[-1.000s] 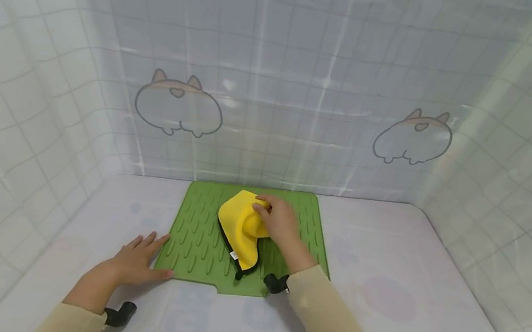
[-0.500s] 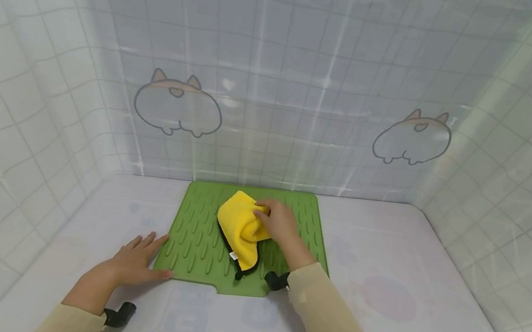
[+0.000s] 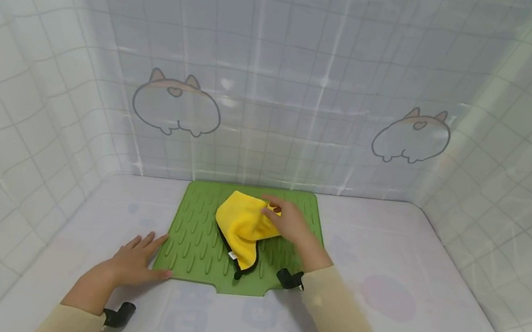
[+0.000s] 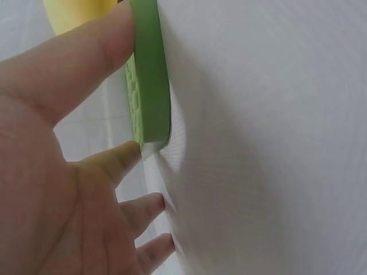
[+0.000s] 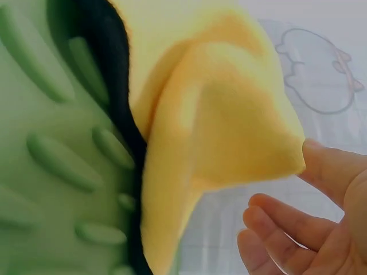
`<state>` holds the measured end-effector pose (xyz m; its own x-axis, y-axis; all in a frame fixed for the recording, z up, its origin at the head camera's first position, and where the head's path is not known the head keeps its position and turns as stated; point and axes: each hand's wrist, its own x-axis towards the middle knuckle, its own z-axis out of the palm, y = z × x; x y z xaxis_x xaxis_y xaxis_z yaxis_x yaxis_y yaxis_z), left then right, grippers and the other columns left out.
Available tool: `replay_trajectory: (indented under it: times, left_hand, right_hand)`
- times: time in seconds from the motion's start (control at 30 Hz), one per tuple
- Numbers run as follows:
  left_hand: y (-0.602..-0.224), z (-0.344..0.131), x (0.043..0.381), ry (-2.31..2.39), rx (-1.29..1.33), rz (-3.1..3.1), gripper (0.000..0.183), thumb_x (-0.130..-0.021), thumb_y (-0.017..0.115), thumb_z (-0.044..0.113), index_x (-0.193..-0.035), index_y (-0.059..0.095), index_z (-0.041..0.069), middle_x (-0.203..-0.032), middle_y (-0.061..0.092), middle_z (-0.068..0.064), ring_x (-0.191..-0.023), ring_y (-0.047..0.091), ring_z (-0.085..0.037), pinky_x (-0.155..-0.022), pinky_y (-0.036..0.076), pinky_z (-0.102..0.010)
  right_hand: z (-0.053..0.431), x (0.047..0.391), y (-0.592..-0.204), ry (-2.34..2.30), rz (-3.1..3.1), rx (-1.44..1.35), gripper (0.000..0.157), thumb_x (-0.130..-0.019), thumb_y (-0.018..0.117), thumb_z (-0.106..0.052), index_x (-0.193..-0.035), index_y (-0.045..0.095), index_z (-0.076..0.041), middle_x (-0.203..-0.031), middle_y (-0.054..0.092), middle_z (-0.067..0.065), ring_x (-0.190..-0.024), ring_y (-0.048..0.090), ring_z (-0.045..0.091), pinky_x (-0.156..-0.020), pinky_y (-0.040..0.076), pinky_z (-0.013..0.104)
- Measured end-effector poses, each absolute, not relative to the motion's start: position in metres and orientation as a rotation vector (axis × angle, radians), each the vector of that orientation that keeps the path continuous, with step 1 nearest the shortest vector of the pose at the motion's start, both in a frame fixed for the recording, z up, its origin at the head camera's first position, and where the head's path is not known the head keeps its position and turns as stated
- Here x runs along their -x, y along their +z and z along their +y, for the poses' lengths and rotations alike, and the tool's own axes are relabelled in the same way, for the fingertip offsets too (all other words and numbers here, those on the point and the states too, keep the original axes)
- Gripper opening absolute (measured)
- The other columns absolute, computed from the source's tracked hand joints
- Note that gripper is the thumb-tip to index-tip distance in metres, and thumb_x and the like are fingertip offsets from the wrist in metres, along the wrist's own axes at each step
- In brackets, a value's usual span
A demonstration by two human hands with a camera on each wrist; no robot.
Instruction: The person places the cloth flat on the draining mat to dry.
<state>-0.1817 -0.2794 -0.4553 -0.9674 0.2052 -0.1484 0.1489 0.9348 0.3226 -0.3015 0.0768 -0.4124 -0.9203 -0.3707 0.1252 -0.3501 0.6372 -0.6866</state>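
Observation:
A yellow cloth (image 3: 239,219) with a black edge, a small white tag and a black loop at its near corner lies rumpled on a green ridged mat (image 3: 195,241). My right hand (image 3: 290,224) pinches the cloth's right part, drawing it up into a fold. In the right wrist view, the lifted tip of the cloth (image 5: 241,132) meets one finger, while several other fingers stay apart from it. My left hand (image 3: 133,261) lies spread at the mat's near left corner. The left wrist view shows its thumb and one finger touching the mat's edge (image 4: 153,74), with other fingertips on the white surface.
The mat lies on a white covered table (image 3: 377,251) with faint prints. A grid-patterned backdrop (image 3: 271,132) with cartoon drawings rises behind and along both sides. Each wrist bears a small black camera mount (image 3: 120,314).
My right hand has shifted slightly right, and the pinched part of the cloth has stretched right with it. The left hand stays in place on the mat's corner.

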Motion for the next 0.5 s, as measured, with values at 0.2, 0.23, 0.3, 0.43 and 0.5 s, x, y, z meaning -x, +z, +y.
replay_trajectory:
  times: [0.2,0.23,0.3,0.43,0.5]
  left_hand:
    - [-0.458,-0.281,0.183,0.466,-0.267,2.914,0.1,-0.087,0.067,0.062,-0.153,0.031,-0.003,-0.153,0.024,-0.041,-0.136,0.018,-0.068,-0.102,0.021,-0.081]
    - [-0.458,-0.281,0.183,0.468,-0.269,2.916,0.1,-0.087,0.067,0.062,-0.153,0.031,-0.004,-0.153,0.024,-0.041,-0.135,0.018,-0.068,-0.101,0.021,-0.081]
    - [-0.458,-0.281,0.182,0.47,-0.271,2.918,0.1,-0.086,0.067,0.062,-0.153,0.032,-0.004,-0.153,0.024,-0.041,-0.135,0.019,-0.068,-0.101,0.021,-0.081]
    - [-0.458,-0.28,0.182,0.467,-0.282,2.929,0.099,-0.086,0.067,0.062,-0.153,0.033,-0.004,-0.152,0.026,-0.041,-0.134,0.021,-0.069,-0.1,0.023,-0.081]
    - [-0.458,-0.28,0.183,0.46,-0.286,2.934,0.099,-0.086,0.067,0.062,-0.152,0.034,-0.004,-0.151,0.027,-0.041,-0.134,0.021,-0.069,-0.1,0.025,-0.08]
  right_hand:
    - [0.091,0.299,-0.404,-1.196,2.82,0.566,0.043,-0.103,0.059,-0.03,-0.145,0.055,-0.021,-0.141,0.057,0.014,-0.123,0.058,0.03,-0.094,0.053,0.047]
    - [0.094,0.299,-0.403,-1.193,2.826,0.557,0.043,-0.103,0.059,-0.03,-0.145,0.055,-0.021,-0.141,0.057,0.014,-0.123,0.058,0.029,-0.093,0.053,0.047]
    - [0.1,0.298,-0.402,-1.176,2.843,0.538,0.043,-0.103,0.058,-0.031,-0.145,0.055,-0.021,-0.141,0.057,0.014,-0.122,0.058,0.029,-0.092,0.053,0.048]
    - [0.113,0.299,-0.404,-1.135,2.889,0.519,0.044,-0.103,0.058,-0.033,-0.145,0.055,-0.021,-0.14,0.058,0.013,-0.122,0.058,0.029,-0.091,0.053,0.049]
    - [0.119,0.3,-0.406,-1.14,2.898,0.512,0.043,-0.103,0.058,-0.032,-0.145,0.056,-0.021,-0.14,0.059,0.013,-0.121,0.059,0.03,-0.09,0.053,0.049]
